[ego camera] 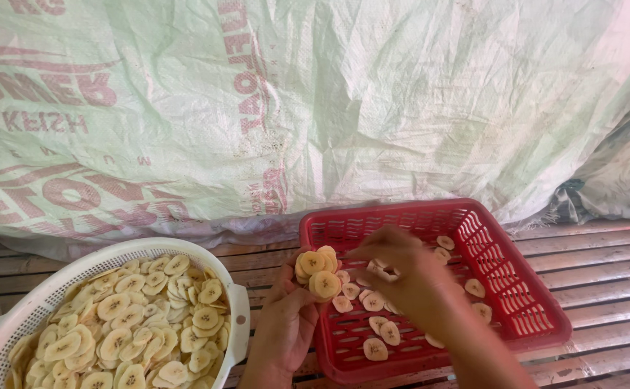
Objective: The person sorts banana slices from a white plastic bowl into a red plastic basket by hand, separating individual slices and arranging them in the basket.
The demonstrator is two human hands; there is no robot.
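Many banana slices (124,324) fill the white basket (237,310) on the left. Beside it, the left hand (286,320) grips a small stack of slices (316,272) at the red tray (538,320) edge; a loose grip could drop some through the slat floor (603,266). The right hand (394,270) is blurry, so I cannot tell. Behind hangs a pale sack sheet (373,94) with red letters.

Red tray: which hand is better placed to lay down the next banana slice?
The right hand, probably. It is over the red tray among the laid slices, its fingers at one. The left hand sits at the tray's edge, full with a stack of slices.
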